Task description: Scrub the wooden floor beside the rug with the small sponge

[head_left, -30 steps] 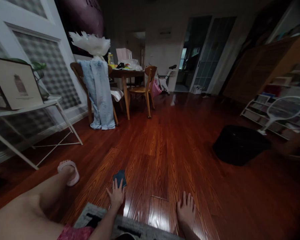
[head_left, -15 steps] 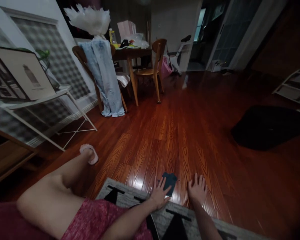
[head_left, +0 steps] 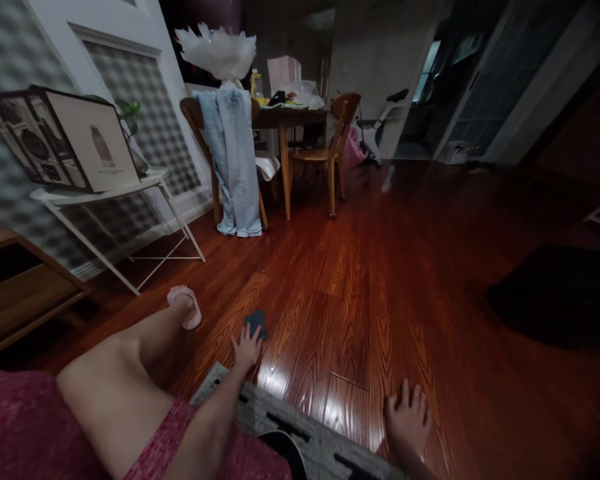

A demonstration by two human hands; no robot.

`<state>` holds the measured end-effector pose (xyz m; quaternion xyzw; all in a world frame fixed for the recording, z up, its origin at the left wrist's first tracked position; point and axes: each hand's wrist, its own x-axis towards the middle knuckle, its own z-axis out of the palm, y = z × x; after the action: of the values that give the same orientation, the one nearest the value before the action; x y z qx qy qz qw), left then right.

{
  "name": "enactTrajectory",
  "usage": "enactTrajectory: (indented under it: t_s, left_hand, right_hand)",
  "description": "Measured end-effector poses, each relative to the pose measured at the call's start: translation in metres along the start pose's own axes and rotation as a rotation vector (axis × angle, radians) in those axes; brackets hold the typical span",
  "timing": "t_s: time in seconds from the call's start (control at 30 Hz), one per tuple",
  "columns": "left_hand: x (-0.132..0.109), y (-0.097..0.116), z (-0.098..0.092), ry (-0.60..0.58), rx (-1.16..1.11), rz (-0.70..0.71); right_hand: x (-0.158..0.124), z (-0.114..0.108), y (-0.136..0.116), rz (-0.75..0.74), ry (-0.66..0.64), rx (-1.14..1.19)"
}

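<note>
I sit on the floor with my left leg stretched out, a pink slipper (head_left: 185, 306) on its foot. My left hand (head_left: 246, 348) lies flat on the wooden floor (head_left: 380, 267), fingers spread, its fingertips pressing on a small dark blue cloth (head_left: 257, 323). My right hand (head_left: 408, 420) rests flat on the floor at the lower right, fingers apart, holding nothing. A grey patterned rug (head_left: 290, 427) lies under my forearms.
A white folding table (head_left: 105, 193) with framed pictures stands at the left beside a wooden shelf (head_left: 25, 293). Jeans (head_left: 233, 160) hang over a chair at a cluttered dining table (head_left: 290, 117). A black cushion (head_left: 555, 293) lies at the right.
My left hand has slid the blue cloth away to the left and forward, apart from my right hand, which has stayed flat on the floor. The camera has shifted.
</note>
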<state>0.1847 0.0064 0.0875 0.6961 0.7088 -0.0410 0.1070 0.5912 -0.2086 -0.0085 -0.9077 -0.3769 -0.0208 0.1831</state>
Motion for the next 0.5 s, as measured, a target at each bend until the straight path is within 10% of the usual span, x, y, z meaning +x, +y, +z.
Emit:
enactTrajectory:
  t_s: [0.2,0.37,0.5]
  left_hand:
    - [0.023,-0.039,-0.008,0.044,-0.006,-0.389]
    - [0.031,0.01,0.002,0.087,-0.009,-0.411]
    - [0.02,0.074,0.02,0.084,-0.028,-0.048]
  right_hand:
    - [-0.003,0.003,0.001,-0.029,0.055,-0.025]
    - [-0.003,0.007,0.004,-0.023,0.066,-0.035]
    - [-0.003,0.008,0.005,-0.01,0.077,-0.035]
